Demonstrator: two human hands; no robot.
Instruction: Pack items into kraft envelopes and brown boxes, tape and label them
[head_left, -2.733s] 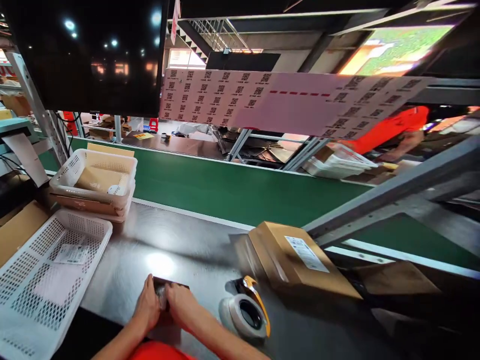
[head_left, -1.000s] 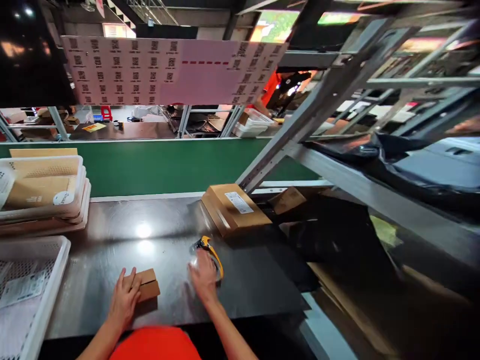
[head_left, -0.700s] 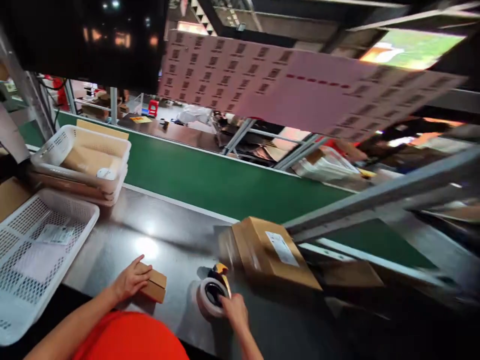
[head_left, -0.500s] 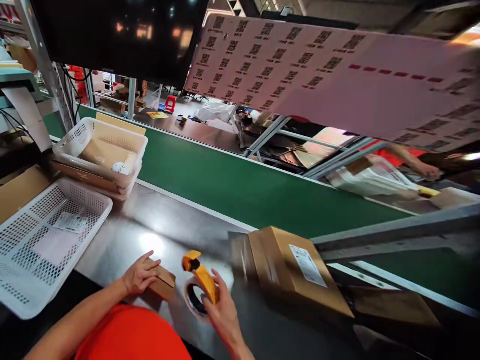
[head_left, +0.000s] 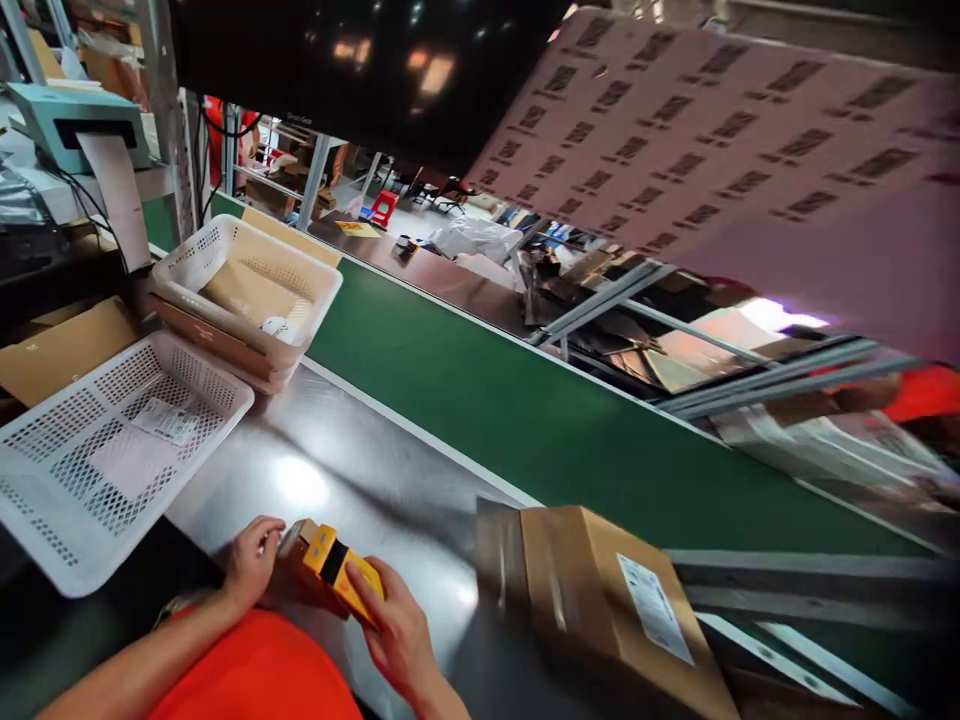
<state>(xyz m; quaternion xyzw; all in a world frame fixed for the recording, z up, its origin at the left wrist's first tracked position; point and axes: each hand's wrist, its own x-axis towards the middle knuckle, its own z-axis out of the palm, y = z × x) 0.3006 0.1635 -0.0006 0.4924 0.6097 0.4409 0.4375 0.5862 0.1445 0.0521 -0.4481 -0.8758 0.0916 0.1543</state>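
While I have the right hand (head_left: 397, 625) wrapped round the yellow plastic dispenser (head_left: 349, 580), over the small cardboard box (head_left: 300, 578) on the near side of the smooth steel table (head_left: 375, 470), the left hand (head_left: 251, 568) curls at its left end (pinching anything? I can't tell). I judge work on the box begun but unfinished; the carton (head_left: 592, 610) at right already bears a paper label (head_left: 655, 607).

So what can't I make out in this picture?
All in the head view:
Small cardboard box: partly hidden by the yellow tape dispenser.
Left hand: too small to tell whether it grips anything.
Shipping label: print too small and blurred.
Pink code sheet: blurred, cut off by the right edge.
Monitor: cut off by the top edge.
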